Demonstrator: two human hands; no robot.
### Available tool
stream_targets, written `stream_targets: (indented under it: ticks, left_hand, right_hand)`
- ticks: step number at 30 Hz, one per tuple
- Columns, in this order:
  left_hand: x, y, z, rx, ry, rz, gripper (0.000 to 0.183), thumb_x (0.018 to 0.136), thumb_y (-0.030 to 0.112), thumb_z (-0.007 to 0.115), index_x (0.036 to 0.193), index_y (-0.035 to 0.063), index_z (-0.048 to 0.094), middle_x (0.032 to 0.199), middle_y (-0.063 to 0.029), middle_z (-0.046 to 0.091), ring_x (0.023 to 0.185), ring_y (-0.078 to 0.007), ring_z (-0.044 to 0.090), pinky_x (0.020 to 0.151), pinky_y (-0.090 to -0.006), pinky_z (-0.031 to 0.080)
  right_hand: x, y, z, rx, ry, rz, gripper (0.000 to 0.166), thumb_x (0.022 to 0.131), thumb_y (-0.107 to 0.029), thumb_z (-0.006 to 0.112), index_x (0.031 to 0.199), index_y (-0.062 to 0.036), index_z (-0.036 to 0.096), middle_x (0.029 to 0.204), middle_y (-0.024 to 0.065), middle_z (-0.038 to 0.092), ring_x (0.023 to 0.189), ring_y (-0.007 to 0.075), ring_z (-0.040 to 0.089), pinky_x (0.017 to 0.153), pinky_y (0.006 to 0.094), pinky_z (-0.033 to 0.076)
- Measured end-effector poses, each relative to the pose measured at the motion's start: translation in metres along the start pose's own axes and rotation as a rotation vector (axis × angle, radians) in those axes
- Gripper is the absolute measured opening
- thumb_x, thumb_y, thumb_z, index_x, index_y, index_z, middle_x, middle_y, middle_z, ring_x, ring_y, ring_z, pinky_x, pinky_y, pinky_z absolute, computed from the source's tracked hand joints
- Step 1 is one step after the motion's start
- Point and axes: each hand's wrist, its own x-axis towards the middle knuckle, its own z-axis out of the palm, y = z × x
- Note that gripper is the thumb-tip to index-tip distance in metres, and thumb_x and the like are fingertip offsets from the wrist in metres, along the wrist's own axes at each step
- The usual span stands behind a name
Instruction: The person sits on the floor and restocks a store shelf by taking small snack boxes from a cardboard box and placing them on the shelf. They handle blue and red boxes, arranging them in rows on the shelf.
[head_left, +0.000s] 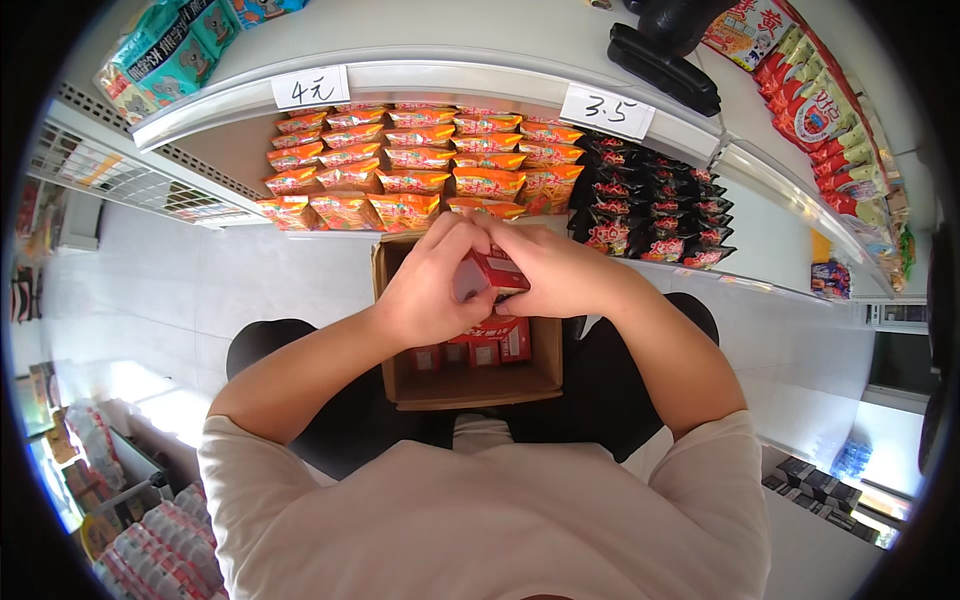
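My left hand (435, 289) and my right hand (555, 266) meet around a small red printed box (507, 271), gripping it from both sides. Its near-left face looks pale, and my fingers cover much of it. Below them stands an open brown cardboard carton (472, 394) between my knees. Inside the carton lie several more red packages (484, 354), partly hidden by my left hand. Just beyond the carton, a low shelf holds rows of orange snack bags (409, 212).
Black snack bags (667, 217) stand right of the orange ones. A shelf edge (465, 73) with handwritten price cards (310, 88) crosses above them. On the upper shelf are a black object (664, 67), teal packages (176, 64) and red-and-cream packets (814, 112). Wrapped goods (161, 551) stand at lower left.
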Motion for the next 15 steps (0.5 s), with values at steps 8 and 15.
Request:
stream_targets:
  ticks: [8,15]
  left_hand:
    - [0.016,0.002,-0.069,-0.024,0.188,0.283,0.041,0.080,-0.005,0.075,0.117,-0.0010,0.059,0.118,-0.0172,0.061,0.106,-0.0325,0.063,0.088,-0.0388,0.055]
    - [0.029,-0.015,-0.130,0.194,0.574,0.438,0.026,0.084,-0.008,0.066,0.109,-0.0024,0.063,0.117,-0.0193,0.065,0.096,-0.0301,0.065,0.080,-0.0360,0.055]
  right_hand:
    - [0.001,-0.027,-0.003,0.219,0.117,0.021,0.087,0.073,-0.014,0.092,0.148,-0.0024,0.051,0.131,0.0190,0.068,0.119,0.0331,0.068,0.103,0.0410,0.052]
    - [-0.009,-0.042,-0.013,0.423,0.319,-0.010,0.080,0.076,-0.009,0.095,0.142,-0.0055,0.050,0.133,0.0108,0.067,0.123,0.0201,0.065,0.105,0.0386,0.052]
